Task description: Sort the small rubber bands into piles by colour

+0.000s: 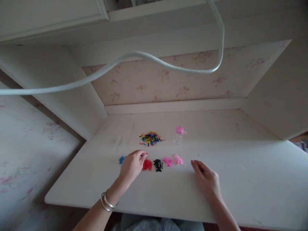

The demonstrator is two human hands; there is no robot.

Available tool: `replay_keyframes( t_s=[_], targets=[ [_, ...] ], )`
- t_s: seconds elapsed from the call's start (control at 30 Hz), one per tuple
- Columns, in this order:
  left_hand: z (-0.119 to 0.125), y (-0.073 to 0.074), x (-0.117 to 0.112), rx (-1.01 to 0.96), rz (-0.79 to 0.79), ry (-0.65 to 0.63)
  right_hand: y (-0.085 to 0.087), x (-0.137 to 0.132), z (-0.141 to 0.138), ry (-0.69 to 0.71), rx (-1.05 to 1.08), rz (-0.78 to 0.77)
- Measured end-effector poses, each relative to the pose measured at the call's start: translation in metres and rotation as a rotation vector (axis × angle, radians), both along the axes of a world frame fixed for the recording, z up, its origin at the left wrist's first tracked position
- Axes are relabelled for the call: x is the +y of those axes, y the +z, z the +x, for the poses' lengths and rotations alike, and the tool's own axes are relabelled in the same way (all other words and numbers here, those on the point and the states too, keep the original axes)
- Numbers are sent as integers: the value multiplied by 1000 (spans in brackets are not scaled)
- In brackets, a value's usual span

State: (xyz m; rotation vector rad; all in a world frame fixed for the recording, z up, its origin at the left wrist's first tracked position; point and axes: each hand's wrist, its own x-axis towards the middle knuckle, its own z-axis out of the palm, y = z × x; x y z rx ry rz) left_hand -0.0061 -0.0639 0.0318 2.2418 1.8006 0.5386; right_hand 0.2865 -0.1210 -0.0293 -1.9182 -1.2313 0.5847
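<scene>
My left hand [132,163] hovers over the row of small piles, thumb and forefinger pinched together. A speck of red shows at its fingertips, too small to name. Just beneath lies a pile of red rubber bands [147,165]; blue ones [121,159] peek out to the left. Further right come black bands [158,165], magenta bands [167,161] and light pink bands [178,159]. To the right of the row, my right hand [207,178] has its fingers drawn together in a pinch; whether anything is in them is hidden. Behind lies a mixed multicoloured heap [151,138].
A small clear container [178,140] with a pink round top [179,130] stands behind the row. The white desk [240,179] is closed in by side panels and a floral back wall [166,80]. A white cable [154,59] hangs across the upper view.
</scene>
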Motion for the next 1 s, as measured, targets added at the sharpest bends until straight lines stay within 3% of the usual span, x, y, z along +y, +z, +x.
replay_keyframes(
  t_s=[0.2,0.43,0.6,0.83,1.0],
  targets=[
    [3,-12,-27,64,58,32,1,-1,0,1,-16,7],
    [2,-4,-34,80,111,18,0,-1,0,-11,-10,-9],
    [-16,-4,-37,-24,173,68,-1,-1,0,-9,-14,3],
    [-62,-32,-67,-192,204,307,-3,-1,-1,0,-15,-68],
    [-92,-55,-69,-363,135,444,-3,1,-1,15,48,-68]
  ],
)
